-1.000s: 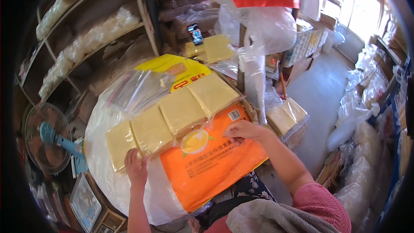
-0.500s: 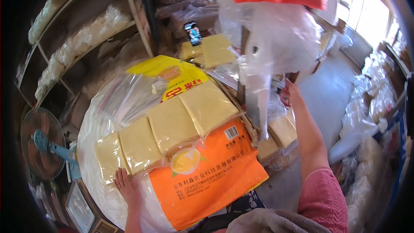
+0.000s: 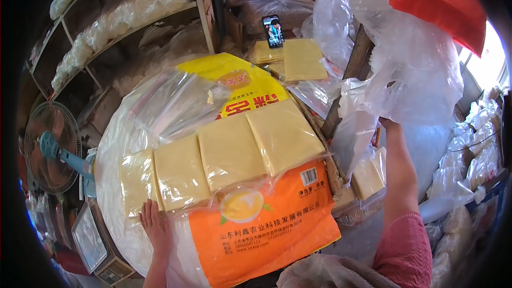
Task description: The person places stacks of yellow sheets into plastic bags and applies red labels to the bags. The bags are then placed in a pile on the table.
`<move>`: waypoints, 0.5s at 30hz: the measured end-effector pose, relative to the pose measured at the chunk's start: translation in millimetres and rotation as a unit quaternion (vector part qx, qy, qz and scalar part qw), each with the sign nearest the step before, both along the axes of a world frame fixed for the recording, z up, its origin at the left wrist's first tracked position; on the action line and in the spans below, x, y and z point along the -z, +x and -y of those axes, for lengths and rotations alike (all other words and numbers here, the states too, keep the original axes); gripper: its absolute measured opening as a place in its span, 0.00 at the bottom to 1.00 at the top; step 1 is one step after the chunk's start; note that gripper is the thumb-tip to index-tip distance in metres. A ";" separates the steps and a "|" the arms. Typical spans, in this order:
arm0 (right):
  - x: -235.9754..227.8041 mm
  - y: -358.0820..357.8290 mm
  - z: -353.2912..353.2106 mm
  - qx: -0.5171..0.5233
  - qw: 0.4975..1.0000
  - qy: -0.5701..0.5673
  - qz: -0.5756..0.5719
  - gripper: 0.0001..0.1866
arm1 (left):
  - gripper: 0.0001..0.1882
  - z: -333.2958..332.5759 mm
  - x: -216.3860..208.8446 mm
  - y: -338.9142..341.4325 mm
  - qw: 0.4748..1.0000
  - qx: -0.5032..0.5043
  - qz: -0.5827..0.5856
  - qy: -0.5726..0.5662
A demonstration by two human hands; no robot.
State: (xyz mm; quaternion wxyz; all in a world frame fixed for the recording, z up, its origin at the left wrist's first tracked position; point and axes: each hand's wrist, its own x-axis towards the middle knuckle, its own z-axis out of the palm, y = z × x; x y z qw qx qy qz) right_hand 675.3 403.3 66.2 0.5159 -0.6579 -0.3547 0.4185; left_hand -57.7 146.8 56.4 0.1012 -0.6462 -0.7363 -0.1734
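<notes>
Four yellow packs in clear plastic (image 3: 232, 152) lie in a slanting row across the printed orange sack (image 3: 240, 261) and the white covering (image 3: 118, 128) of the counter, in the same order as a second ago. What has changed most is the right hand (image 3: 389, 123): one second ago it was over the orange sack, just beside the row; half a second ago it had swung out past the sack; now it is up at the hanging clear plastic (image 3: 421, 69), to the right of the wooden post (image 3: 356, 61). Plastic hides most of its fingers, so whether they grip anything cannot be told. The right forearm rises steeply from the pink sleeve (image 3: 404, 245), well extended, passing beside the smaller stack of packs (image 3: 368, 180). The left hand (image 3: 153, 225) has stayed at the near edge of the leftmost pack, palm down, fingers stretched out and slightly apart, fingertips resting on the wrapping without grasping it; its forearm comes up from the lower edge. The view has turned too, so the red bag (image 3: 437, 0) now hangs farther right and more tilted.
</notes>
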 end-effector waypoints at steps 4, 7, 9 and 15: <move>21.7 50.6 27.2 -0.025 0.950 0.173 0.258 0.14 | 0.27 -3.2 7.9 -5.1 1.000 0.012 -0.001 0.014; -14.4 14.0 108.4 0.107 0.966 0.093 -0.215 0.19 | 0.27 5.7 7.6 -10.9 1.000 0.002 0.004 0.018; -23.5 2.6 182.0 0.087 0.971 0.090 -0.202 0.21 | 0.28 4.7 5.7 -11.8 0.999 0.016 -0.001 0.028; -39.7 -145.5 289.5 -0.156 0.967 0.085 -0.184 0.17 | 0.29 9.4 6.1 -12.1 0.980 0.077 0.090 0.157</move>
